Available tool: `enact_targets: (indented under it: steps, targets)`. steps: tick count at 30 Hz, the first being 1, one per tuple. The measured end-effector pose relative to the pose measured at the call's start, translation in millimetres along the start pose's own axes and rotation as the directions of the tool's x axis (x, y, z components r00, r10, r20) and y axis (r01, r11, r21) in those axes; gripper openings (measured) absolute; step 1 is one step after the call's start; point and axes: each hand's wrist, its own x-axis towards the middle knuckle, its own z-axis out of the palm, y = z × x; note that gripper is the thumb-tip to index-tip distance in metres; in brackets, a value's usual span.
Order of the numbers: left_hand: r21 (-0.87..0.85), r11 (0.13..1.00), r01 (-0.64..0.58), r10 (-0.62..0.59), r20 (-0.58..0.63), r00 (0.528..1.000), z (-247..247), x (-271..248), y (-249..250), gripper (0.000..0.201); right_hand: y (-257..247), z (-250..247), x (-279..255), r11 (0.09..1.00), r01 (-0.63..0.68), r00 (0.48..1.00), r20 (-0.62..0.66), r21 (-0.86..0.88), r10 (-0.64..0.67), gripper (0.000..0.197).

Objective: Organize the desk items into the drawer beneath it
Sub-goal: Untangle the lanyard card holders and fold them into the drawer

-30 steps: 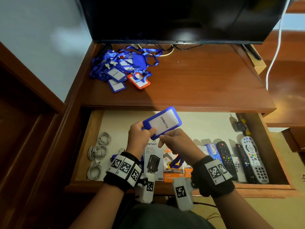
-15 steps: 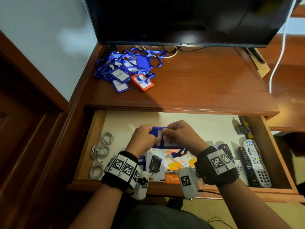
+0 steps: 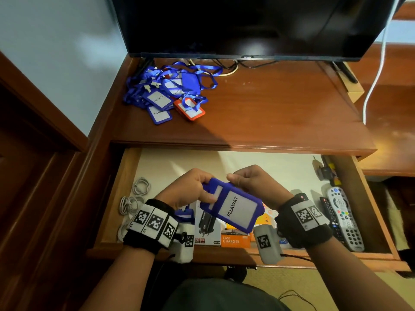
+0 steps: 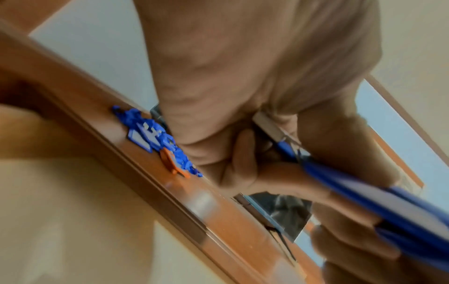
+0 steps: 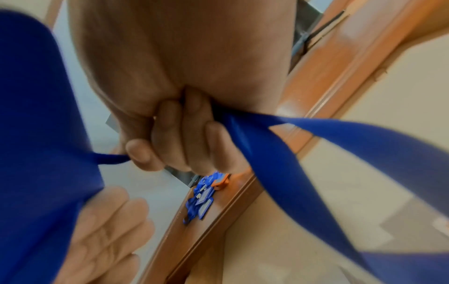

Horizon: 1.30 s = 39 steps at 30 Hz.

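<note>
Held over the open drawer (image 3: 112,198), tilted, its white card reading "PELAWAT" facing up: a blue badge holder (image 3: 233,208), gripped at its upper left end by the left hand (image 3: 186,191), thumb on top and fingers curled beneath, and pinched at its top edge by the right hand (image 3: 253,182), fingers curled. Closed in the right hand too, in the right wrist view: a blue lanyard strap (image 5: 279,153), looping out to either side of the fist. Below the holder, along the drawer's front edge: boxed chargers, among them a black-and-white box (image 3: 207,227) and an orange one (image 3: 235,240) marked "FAST CHARGER". Just beside the left wrist: another blue holder (image 3: 185,213), partly hidden. Against the drawer's left wall: coiled white cables (image 3: 132,203). Toward the right wall: a row of remote controls (image 3: 343,218), black and grey, lying lengthwise. In the far right corner: small dark items (image 3: 326,170), too small to make out. Beyond, on the wooden desk (image 3: 269,108): a tangled pile of blue lanyards and badge holders (image 3: 170,88) at the back left, an orange holder (image 3: 189,108) at its near right edge. Farthest back: a dark television screen (image 3: 247,25) on its stand, a white cable (image 3: 377,63) hanging at right.
</note>
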Motion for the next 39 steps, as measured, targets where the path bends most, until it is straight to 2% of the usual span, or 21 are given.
enact_targets:
  steps: [3, 6, 9, 11, 13, 17, 20, 24, 28, 32, 35, 39]
  targets:
    - [-0.224, 0.969, -0.104, 0.094, -0.053, 0.994, 3.5, 3.1, -1.9, 0.025, -0.3, -0.6, -5.0, 0.976, 0.037, 0.999, -0.003, 0.212, -0.037, 0.045]
    - [-0.431, 0.883, -0.184, 0.117, -0.177, 0.977, 12.9, 11.5, -4.4, 0.026, 5.1, 7.0, -5.0, 0.915, 0.052, 0.989, -0.146, 0.4, 0.007, 0.053]
    - [-0.63, 0.741, -0.232, 0.074, -0.266, 0.961, 22.0, 21.1, -6.9, 0.025, 10.1, 22.7, 6.0, 0.818, 0.043, 0.976, -0.2, 0.574, 0.09, 0.02]
    - [-0.691, 0.669, -0.274, 0.025, -0.348, 0.937, 23.1, 27.3, -8.4, 0.027, 15.5, 33.7, 16.9, 0.802, -0.014, 0.975, -0.17, 0.597, 0.143, 0.03]
    - [-0.7, 0.644, -0.308, -0.043, -0.436, 0.899, 21.3, 31.3, -8.5, 0.023, 21.5, 44.8, 23.3, 0.811, -0.065, 0.977, -0.127, 0.581, 0.169, 0.038]
    - [-0.683, 0.667, -0.298, -0.166, -0.527, 0.834, 17.1, 33.8, -13.3, 0.019, 32.5, 54.7, 25.2, 0.82, -0.129, 0.977, -0.073, 0.557, 0.203, 0.042]
    - [-0.642, 0.725, -0.249, -0.206, -0.547, 0.812, 18.0, 37.5, -24.0, 0.016, 32.8, 52.9, 24.8, 0.838, -0.164, 0.972, -0.059, 0.521, 0.228, 0.04]
    - [-0.623, 0.757, -0.198, -0.25, -0.556, 0.793, 20.4, 41.0, -33.8, 0.013, 24.1, 50.8, 23.1, 0.891, -0.184, 0.972, -0.055, 0.415, 0.227, 0.038]
    - [-0.501, 0.854, -0.139, -0.232, -0.605, 0.761, 20.2, 44.0, -38.5, 0.01, 12.7, 50.8, 19.9, 0.921, -0.145, 0.984, -0.047, 0.361, 0.173, 0.032]
    - [-0.261, 0.964, -0.043, -0.156, -0.694, 0.702, 22.4, 45.2, -45.6, 0.009, 0.8, 52.1, 17.4, 0.943, -0.117, 0.991, -0.024, 0.31, 0.131, 0.023]
    - [-0.1, 0.995, 0.025, -0.086, -0.679, 0.729, 23.6, 41.2, -50.9, 0.015, -6.9, 50.8, 17.0, 0.963, -0.086, 0.996, -0.007, 0.255, 0.091, 0.027]
    - [0.053, 0.996, 0.07, -0.03, -0.548, 0.836, 20.1, 32.1, -53.7, 0.017, -8.2, 47.8, 22.6, 0.986, -0.092, 0.994, -0.04, 0.137, 0.099, 0.025]
